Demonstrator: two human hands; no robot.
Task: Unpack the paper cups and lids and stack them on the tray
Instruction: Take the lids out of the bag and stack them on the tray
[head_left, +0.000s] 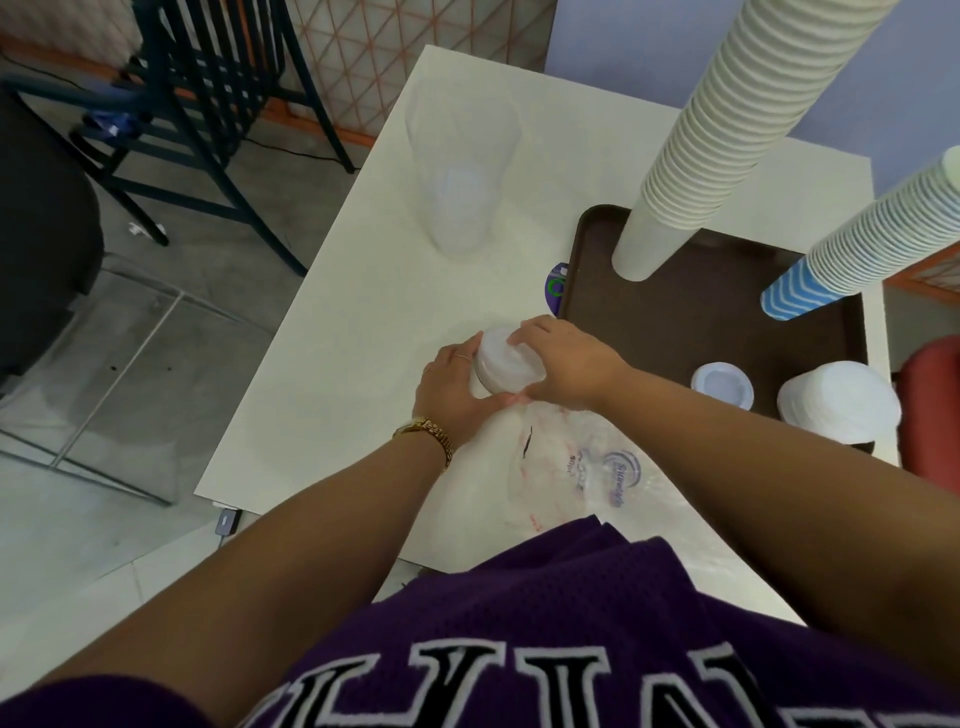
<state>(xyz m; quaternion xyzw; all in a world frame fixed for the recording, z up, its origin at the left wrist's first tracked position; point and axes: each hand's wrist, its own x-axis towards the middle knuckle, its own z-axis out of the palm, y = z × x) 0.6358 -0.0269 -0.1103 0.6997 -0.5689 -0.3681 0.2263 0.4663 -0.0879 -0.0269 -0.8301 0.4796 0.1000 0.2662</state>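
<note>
Head view: both hands, left hand (451, 387) and right hand (563, 364), grip curled around the lid stack (506, 366) on the counter (363, 291); the tray (675, 317) lies at two o'clock, nearer the right.

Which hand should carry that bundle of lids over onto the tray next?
The right hand, probably: it already grips the lid bundle from above and lies nearer the brown tray. The left hand is on the far side.
</note>
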